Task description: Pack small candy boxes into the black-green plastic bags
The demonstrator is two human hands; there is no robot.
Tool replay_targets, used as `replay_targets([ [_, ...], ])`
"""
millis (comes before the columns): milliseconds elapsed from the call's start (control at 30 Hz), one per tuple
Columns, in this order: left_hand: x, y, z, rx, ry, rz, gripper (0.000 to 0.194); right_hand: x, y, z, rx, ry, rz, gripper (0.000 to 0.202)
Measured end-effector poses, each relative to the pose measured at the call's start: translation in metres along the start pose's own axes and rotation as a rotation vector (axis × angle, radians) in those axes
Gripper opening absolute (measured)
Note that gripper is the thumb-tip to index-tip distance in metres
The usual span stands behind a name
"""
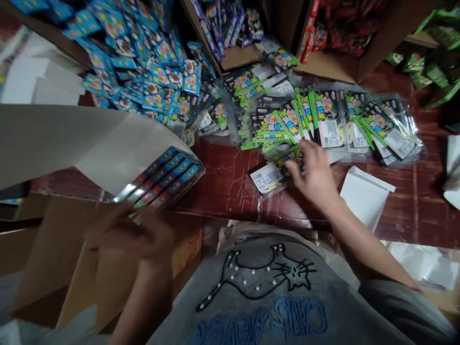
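My right hand [314, 170] is over the dark red table, its thumb and fingers apart, at the right end of a black and green plastic packet [268, 176]. Several similar packets [330, 117] lie overlapping just beyond it. On the left, my left hand [134, 230] is smeared by motion beside the near edge of an open white display box [108, 139]. Rows of small blue, purple, red and green packs [167, 179] fill that box. Whether the left hand holds anything cannot be made out.
Blue packs [143, 62] are heaped at the back left. Cardboard boxes hold purple packs [230, 24] and red packs [341, 28]; green packs [434, 72] lie far right. A white carton [364, 196] rests near the front edge. Open cardboard boxes [61, 244] stand below left.
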State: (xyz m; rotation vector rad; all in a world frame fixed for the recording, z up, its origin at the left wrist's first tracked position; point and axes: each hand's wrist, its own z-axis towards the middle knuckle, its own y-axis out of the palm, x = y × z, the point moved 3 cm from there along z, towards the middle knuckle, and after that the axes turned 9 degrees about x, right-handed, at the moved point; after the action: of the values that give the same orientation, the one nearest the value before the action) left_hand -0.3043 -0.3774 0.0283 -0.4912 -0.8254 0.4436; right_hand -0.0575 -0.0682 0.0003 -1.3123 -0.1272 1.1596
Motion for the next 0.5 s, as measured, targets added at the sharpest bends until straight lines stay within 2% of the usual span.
replay_targets([
  [33, 0.039, 0.023, -0.015, -0.112, 0.183, -0.049, 0.040, 0.026, -0.007, -0.005, 0.059, 0.116, 0.002, 0.062],
  [67, 0.076, 0.053, -0.031, -0.327, 0.350, -0.095, 0.045, 0.046, -0.010, -0.009, 0.088, 0.199, 0.013, 0.056],
  [100, 0.110, 0.083, -0.044, -0.526, 0.448, -0.112, 0.057, 0.060, -0.011, -0.011, 0.099, 0.247, 0.023, 0.051],
  [133, 0.137, 0.112, -0.053, -0.675, 0.491, -0.077, 0.074, 0.069, -0.010, -0.012, 0.096, 0.266, 0.032, 0.047],
  [167, 0.160, 0.138, -0.058, -0.777, 0.508, -0.006, 0.092, 0.072, -0.008, -0.012, 0.086, 0.265, 0.040, 0.044],
  [233, 0.187, 0.175, -0.059, -0.911, 0.506, 0.146, 0.105, 0.070, -0.006, -0.013, 0.077, 0.241, 0.057, 0.040],
  [267, 0.192, 0.186, -0.056, -0.959, 0.489, 0.195, 0.100, 0.067, -0.006, -0.014, 0.080, 0.229, 0.072, 0.040],
  [333, 0.192, 0.192, -0.050, -1.057, 0.462, 0.185, 0.067, 0.060, -0.008, -0.017, 0.086, 0.195, 0.119, 0.042],
  [400, 0.186, 0.185, -0.044, -1.121, 0.451, 0.040, 0.029, 0.054, -0.011, -0.018, 0.090, 0.143, 0.164, 0.045],
  [433, 0.183, 0.179, -0.041, -1.135, 0.448, -0.067, 0.018, 0.051, -0.014, -0.018, 0.086, 0.113, 0.185, 0.046],
  [500, 0.178, 0.166, -0.038, -1.144, 0.414, -0.268, 0.016, 0.045, -0.021, -0.014, 0.071, 0.072, 0.216, 0.047],
])
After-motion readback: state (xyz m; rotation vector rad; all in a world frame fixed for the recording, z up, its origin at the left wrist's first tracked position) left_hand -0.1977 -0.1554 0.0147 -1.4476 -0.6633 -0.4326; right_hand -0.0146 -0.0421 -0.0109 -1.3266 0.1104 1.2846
